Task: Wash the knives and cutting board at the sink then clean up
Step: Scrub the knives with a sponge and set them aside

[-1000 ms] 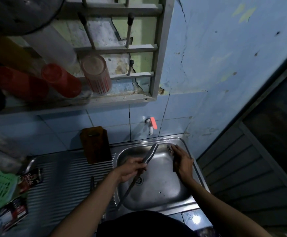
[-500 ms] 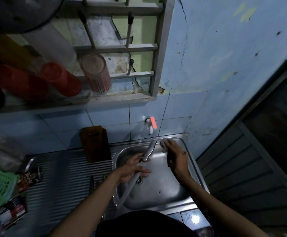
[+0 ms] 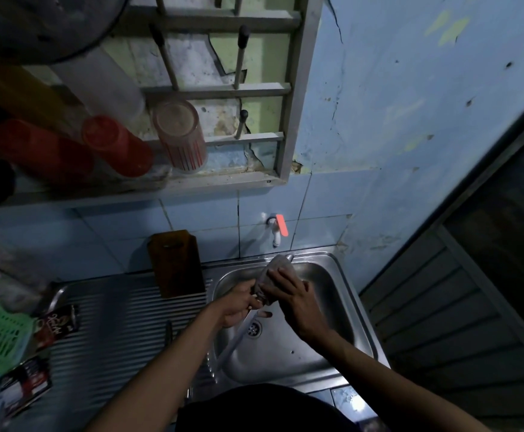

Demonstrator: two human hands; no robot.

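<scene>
Knife (image 3: 238,335) in left hand (image 3: 238,307), right hand (image 3: 291,294) just beside, over sink (image 3: 341,307)

A home kitchen is showing here: a steel sink (image 3: 352,302) sitting under a wall tap (image 3: 275,229), tumblers (image 3: 178,135) drying on a rack (image 3: 220,88).

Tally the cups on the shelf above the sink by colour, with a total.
Red plastic cups lying on their sides: 2
Clear cup with red stripes, upside down: 1
Total: 3, counting only cups I can make out; the dim left end of the shelf may hide more.
</scene>
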